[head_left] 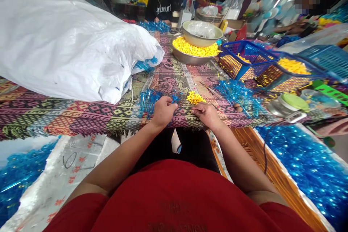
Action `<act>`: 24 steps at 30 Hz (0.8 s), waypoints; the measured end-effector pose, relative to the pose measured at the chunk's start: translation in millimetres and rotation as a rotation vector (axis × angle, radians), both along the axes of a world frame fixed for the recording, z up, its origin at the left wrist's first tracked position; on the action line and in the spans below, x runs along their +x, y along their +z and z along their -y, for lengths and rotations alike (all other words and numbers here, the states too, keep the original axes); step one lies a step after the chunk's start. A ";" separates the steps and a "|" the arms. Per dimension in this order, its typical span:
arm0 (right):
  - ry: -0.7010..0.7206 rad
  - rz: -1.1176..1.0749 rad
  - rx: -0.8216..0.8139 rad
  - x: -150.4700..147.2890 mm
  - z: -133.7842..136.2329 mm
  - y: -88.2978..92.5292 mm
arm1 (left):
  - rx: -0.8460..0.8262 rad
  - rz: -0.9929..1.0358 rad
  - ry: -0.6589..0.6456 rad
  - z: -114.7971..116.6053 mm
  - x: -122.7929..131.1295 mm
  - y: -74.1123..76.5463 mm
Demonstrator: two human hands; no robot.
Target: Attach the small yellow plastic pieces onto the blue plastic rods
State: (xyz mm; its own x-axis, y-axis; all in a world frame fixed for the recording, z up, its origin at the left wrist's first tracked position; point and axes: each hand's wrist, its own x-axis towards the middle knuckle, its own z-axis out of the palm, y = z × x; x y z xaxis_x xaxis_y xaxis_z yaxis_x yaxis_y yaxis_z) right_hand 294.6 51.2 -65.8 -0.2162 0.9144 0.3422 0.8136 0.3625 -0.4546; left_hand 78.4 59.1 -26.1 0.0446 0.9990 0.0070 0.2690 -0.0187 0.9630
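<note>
Here we are at the worktop [127,117], and everything turns on that little yellow heap [195,97] right in front of the worker. Just this side of it, the right hand [208,113] has thumb and forefinger drawn together in a pinch; whether something sits between those tips, I can't make out from here. Left of the heap comes the left hand [164,111], fingers curled and thumb forward, its back hiding whatever it may grip. Small blue bits [176,96] lie between that hand and the heap.

Farther left of the heap, a row of clear blue tubes [146,102], slim and straight, lies flat, long axes running away from the worker, presumably lined up for an easy pick. To the heap's right, more blue tubes [236,96] sprawl in a looser pile, many slanting away, others crossed; which end leads, I can't say.

Beyond the heap stands a metal basin [187,59] of yellow pieces, likely the bulk supply, leaving only a handful within fingertip reach. A pale bowl [191,36] perches on top; right of that, a blue basket [233,69] holds yellow pieces too.
</note>
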 end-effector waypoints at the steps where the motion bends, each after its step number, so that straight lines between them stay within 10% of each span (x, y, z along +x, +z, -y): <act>1: -0.001 -0.013 0.008 0.0 0.5 -0.8 | 0.073 -0.120 0.019 -5.4 4.8 -1.4; 10: 0.003 0.017 0.039 1.3 3.1 -5.1 | 0.263 -0.782 -0.154 -11.3 31.5 0.1; 17: 0.001 0.060 0.050 1.4 2.7 -7.8 | 0.233 -1.083 0.174 -38.1 -58.1 26.0; 24: -0.011 -0.076 0.076 1.2 5.2 -7.2 | 0.038 -1.107 -0.048 -63.5 -103.5 15.0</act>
